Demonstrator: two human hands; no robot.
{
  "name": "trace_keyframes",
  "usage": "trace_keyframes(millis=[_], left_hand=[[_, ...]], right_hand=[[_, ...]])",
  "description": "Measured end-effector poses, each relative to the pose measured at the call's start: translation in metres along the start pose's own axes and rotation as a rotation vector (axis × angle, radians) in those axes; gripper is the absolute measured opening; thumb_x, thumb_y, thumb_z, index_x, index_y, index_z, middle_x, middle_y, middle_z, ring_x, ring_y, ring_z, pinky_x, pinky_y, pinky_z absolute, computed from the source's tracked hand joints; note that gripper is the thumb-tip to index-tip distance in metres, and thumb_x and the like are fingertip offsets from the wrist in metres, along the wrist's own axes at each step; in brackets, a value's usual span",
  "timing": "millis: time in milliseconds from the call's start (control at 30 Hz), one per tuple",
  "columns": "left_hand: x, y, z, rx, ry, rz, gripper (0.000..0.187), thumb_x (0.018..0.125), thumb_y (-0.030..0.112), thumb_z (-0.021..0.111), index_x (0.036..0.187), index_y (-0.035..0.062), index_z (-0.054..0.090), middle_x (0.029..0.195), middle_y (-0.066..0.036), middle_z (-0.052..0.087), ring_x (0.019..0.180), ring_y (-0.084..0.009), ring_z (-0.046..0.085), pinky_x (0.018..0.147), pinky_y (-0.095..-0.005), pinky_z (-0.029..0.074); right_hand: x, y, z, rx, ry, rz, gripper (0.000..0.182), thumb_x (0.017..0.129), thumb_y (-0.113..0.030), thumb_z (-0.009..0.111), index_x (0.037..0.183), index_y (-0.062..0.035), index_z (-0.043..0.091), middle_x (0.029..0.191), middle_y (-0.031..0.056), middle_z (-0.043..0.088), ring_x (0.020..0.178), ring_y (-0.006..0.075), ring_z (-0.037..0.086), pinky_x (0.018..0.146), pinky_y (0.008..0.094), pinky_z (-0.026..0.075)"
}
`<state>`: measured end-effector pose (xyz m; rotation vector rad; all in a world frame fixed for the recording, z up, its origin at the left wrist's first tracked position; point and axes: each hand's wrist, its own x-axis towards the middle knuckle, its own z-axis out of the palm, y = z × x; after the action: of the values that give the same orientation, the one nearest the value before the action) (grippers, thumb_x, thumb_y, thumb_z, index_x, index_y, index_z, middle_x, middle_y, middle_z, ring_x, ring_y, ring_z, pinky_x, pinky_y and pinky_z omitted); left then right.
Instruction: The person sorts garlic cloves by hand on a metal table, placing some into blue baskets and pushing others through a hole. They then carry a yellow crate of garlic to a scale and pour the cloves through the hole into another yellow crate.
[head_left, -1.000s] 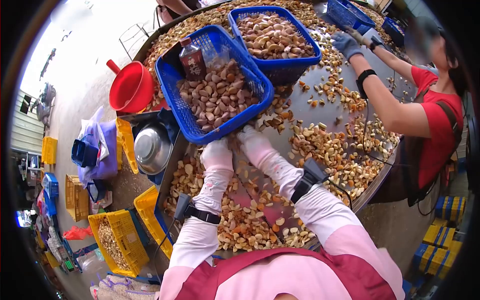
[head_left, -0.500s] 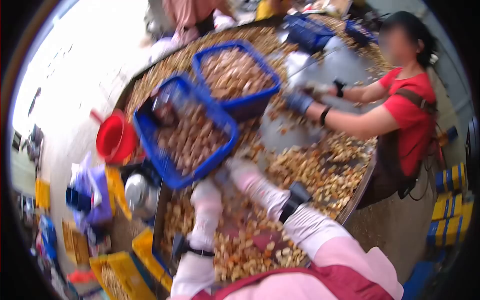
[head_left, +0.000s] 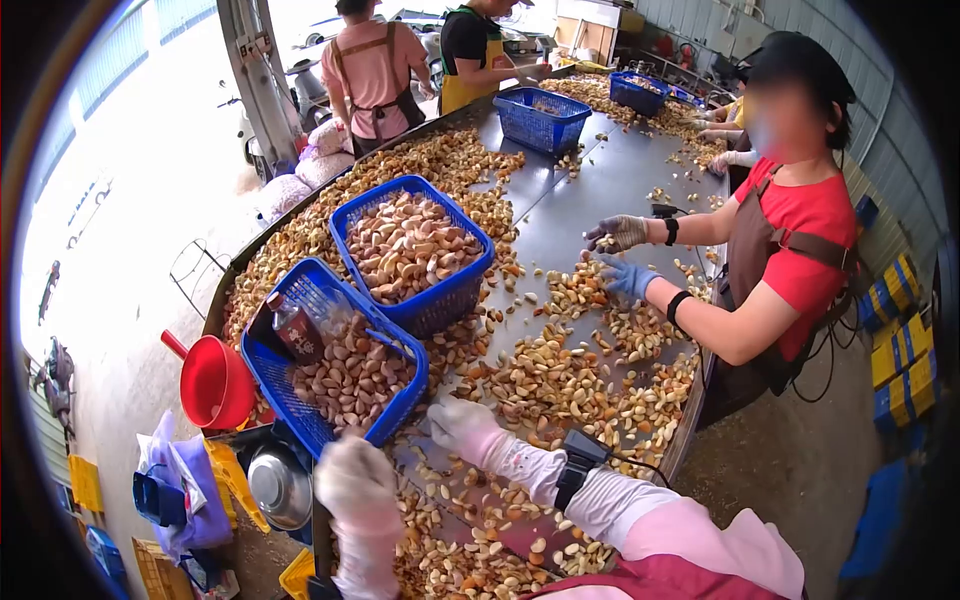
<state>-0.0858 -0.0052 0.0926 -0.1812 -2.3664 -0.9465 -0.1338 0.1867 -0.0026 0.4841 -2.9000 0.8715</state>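
Bare metal is gleaming across the middle of the bench (head_left: 560,205), while people are standing along its far side, one in a pink shirt (head_left: 372,75). Close to me, my left hand (head_left: 355,475), in a pale glove, is blurring just off the near side of the front blue basket (head_left: 405,405); I cannot tell whether its fingers are open or closed. My right hand (head_left: 465,427) is hovering or resting low beside that basket's right corner, its fingers bending loosely, and I cannot make out whether they are gripping anything. The basket itself is sitting at the bench's left edge, holding unpeeled cloves (head_left: 350,385) and a bottle (head_left: 296,330) that is leaning over. Being so near the edge, it could tip if I pushed it outward, or a knock could topple the bottle. My right sleeve could also sweep loose cloves (head_left: 540,385) aside. My right forearm is slanting in from the lower right, wearing a black strapped device (head_left: 575,465); my left is rising steeply. Farther out, a second blue basket (head_left: 445,305) is standing behind the first, and a co-worker in red (head_left: 805,215) is handling cloves.
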Motion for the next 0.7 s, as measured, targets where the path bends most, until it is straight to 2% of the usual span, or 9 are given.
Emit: trace_keyframes(millis=[67, 133, 200, 300, 367, 467, 533, 567, 700], left_hand=[[0.043, -0.006, -0.009, 0.161, 0.173, 0.171, 0.023, 0.092, 0.013, 0.062, 0.112, 0.0024, 0.065, 0.096, -0.015, 0.067, 0.088, -0.0360, 0.065, 0.083, -0.0432, 0.054], [0.081, -0.058, 0.008, 0.451, -0.114, 0.163, 0.039, 0.091, 0.016, 0.064, 0.129, 0.0091, 0.063, 0.113, -0.014, 0.065, 0.104, -0.0333, 0.063, 0.093, -0.0437, 0.050], [0.077, -0.069, 0.016, 0.521, -0.018, 0.143, 0.039, 0.092, 0.017, 0.063, 0.129, 0.0073, 0.062, 0.124, -0.015, 0.063, 0.111, -0.0351, 0.060, 0.101, -0.0465, 0.045], [0.045, 0.002, 0.004, 0.220, 0.286, 0.218, 0.023, 0.090, 0.008, 0.064, 0.112, 0.0027, 0.062, 0.110, -0.014, 0.064, 0.102, -0.0339, 0.062, 0.092, -0.0455, 0.048], [-0.008, 0.005, 0.001, 0.070, 0.021, 0.351, 0.010, 0.085, 0.002, 0.066, 0.094, 0.0071, 0.064, 0.092, -0.011, 0.063, 0.085, -0.0303, 0.061, 0.080, -0.0416, 0.049], [-0.087, -0.009, 0.004, -0.023, -0.892, 0.357, 0.042, 0.074, 0.036, 0.078, 0.111, 0.0181, 0.070, 0.125, -0.013, 0.060, 0.118, -0.0350, 0.056, 0.102, -0.0513, 0.042], [-0.138, -0.031, -0.010, 0.204, -0.879, 0.516, 0.053, 0.076, 0.050, 0.074, 0.119, 0.0205, 0.068, 0.133, -0.015, 0.057, 0.126, -0.0393, 0.050, 0.108, -0.0569, 0.037], [-0.151, -0.044, -0.015, 0.226, -0.908, 0.400, 0.058, 0.076, 0.055, 0.072, 0.123, 0.0213, 0.067, 0.137, -0.015, 0.054, 0.131, -0.0404, 0.046, 0.108, -0.0581, 0.035], [-0.145, -0.084, -0.015, 0.460, -0.671, 0.181, 0.060, 0.076, 0.061, 0.071, 0.121, 0.0214, 0.069, 0.139, -0.016, 0.053, 0.131, -0.0423, 0.046, 0.106, -0.0574, 0.037]], right_hand=[[0.001, -0.029, -0.016, 0.203, 0.367, -0.139, 0.010, 0.089, -0.010, 0.066, 0.097, -0.0086, 0.061, 0.088, 0.0121, 0.064, 0.078, 0.0340, 0.068, 0.067, 0.0425, 0.057], [0.015, -0.068, -0.055, 0.422, 0.674, -0.400, 0.023, 0.084, 0.005, 0.069, 0.103, -0.0063, 0.060, 0.091, 0.0102, 0.060, 0.077, 0.0294, 0.066, 0.069, 0.0379, 0.057], [0.041, -0.080, -0.072, 0.474, 0.625, -0.529, 0.029, 0.085, 0.000, 0.071, 0.111, -0.0063, 0.062, 0.104, 0.0128, 0.062, 0.093, 0.0298, 0.066, 0.079, 0.0374, 0.056], [0.058, -0.076, -0.087, 0.040, 0.647, -0.397, 0.035, 0.082, -0.008, 0.074, 0.116, -0.0083, 0.064, 0.112, 0.0139, 0.064, 0.103, 0.0312, 0.064, 0.090, 0.0398, 0.054], [0.039, -0.051, -0.086, 0.204, 0.634, -0.396, 0.034, 0.082, -0.010, 0.072, 0.115, -0.0084, 0.066, 0.113, 0.0133, 0.064, 0.105, 0.0313, 0.064, 0.091, 0.0402, 0.054], [-0.019, 0.014, -0.067, -0.068, 0.044, -0.077, 0.049, 0.080, -0.032, 0.076, 0.121, -0.0092, 0.063, 0.110, 0.0164, 0.063, 0.113, 0.0348, 0.060, 0.096, 0.0468, 0.051], [-0.060, 0.036, -0.068, -0.256, -0.299, 0.213, 0.072, 0.067, -0.048, 0.082, 0.123, -0.0083, 0.061, 0.118, 0.0186, 0.060, 0.112, 0.0363, 0.057, 0.093, 0.0472, 0.048], [-0.091, 0.046, -0.056, -0.367, -0.135, 0.020, 0.079, 0.066, -0.047, 0.083, 0.127, -0.0038, 0.056, 0.117, 0.0197, 0.057, 0.113, 0.0362, 0.056, 0.091, 0.0460, 0.049], [-0.170, 0.006, -0.044, -0.081, -0.612, -0.165, 0.070, 0.077, -0.037, 0.078, 0.136, -0.0065, 0.054, 0.119, 0.0178, 0.055, 0.106, 0.0347, 0.058, 0.087, 0.0455, 0.053]])
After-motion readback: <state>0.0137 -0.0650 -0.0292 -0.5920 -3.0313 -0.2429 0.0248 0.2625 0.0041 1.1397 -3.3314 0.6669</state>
